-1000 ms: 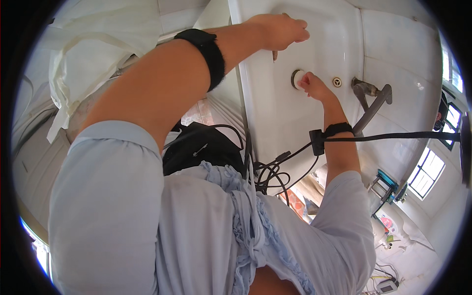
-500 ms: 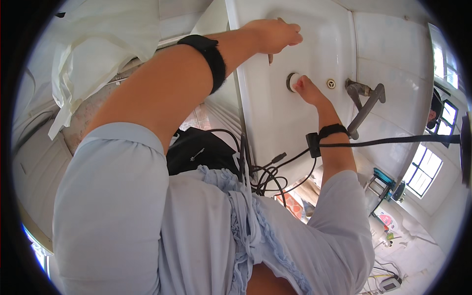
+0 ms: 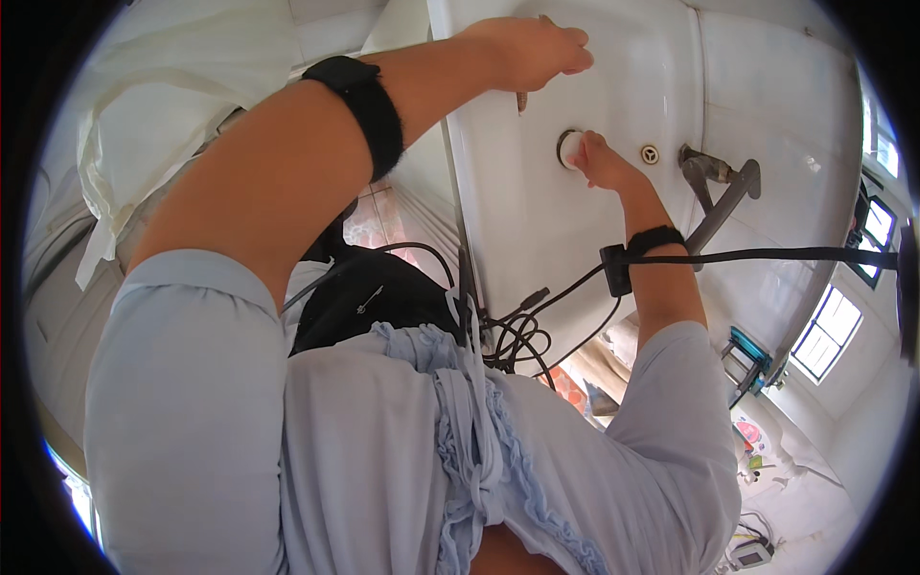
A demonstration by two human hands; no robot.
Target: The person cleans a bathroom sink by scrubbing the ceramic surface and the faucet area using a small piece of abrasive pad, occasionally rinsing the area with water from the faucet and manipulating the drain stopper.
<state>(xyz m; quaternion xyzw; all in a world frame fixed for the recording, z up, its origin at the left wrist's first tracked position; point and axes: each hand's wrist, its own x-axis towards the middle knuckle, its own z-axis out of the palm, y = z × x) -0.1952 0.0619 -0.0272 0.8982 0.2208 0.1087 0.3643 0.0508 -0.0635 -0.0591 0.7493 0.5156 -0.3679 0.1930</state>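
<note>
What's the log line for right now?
left hand: holds thin brown thing | right hand: touches white disc | sink: under both hands

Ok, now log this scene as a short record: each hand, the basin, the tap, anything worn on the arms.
Left hand: closed around a slim brown thing, its end showing below the hand
Right hand: fingers on a white round thing with a dark rim
Basin: white, beneath both hands
Tap: grey, right of the right hand
Arms: a black band on each
</note>
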